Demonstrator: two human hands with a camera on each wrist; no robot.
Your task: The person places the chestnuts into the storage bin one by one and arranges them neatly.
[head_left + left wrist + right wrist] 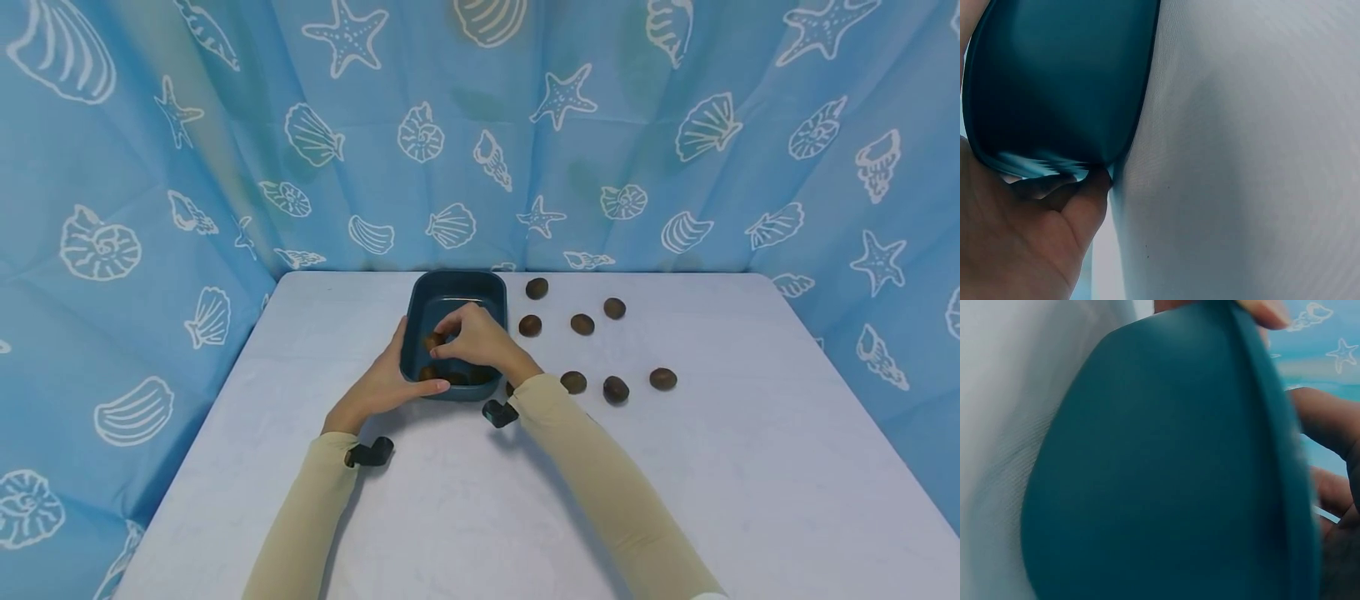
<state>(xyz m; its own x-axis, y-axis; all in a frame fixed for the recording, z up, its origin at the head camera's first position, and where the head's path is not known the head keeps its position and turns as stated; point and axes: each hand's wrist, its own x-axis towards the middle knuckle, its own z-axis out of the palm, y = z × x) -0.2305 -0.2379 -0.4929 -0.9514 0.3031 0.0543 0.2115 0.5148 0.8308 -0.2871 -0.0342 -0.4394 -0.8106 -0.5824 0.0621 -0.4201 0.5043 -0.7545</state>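
Note:
A deep dark teal rectangular container (454,392) with rounded corners stands on the table. My left hand (380,385) holds its near left corner, thumb along the front wall and fingers up the left side. In the left wrist view the fingers (1088,203) bend against the container wall (1066,81). My right hand (480,337) is over the container's inside and pinches a small brown oval piece (434,341), kind unclear, between thumb and fingers. Several similar brown ovals (429,373) lie at the container's near end. The right wrist view shows mostly the outer wall (1160,456).
Several loose brown ovals (573,382) lie on the white-covered table (750,467) to the container's right, one partly hidden behind the right wrist. A blue curtain (480,150) with shell and starfish prints hangs behind the table and along its sides.

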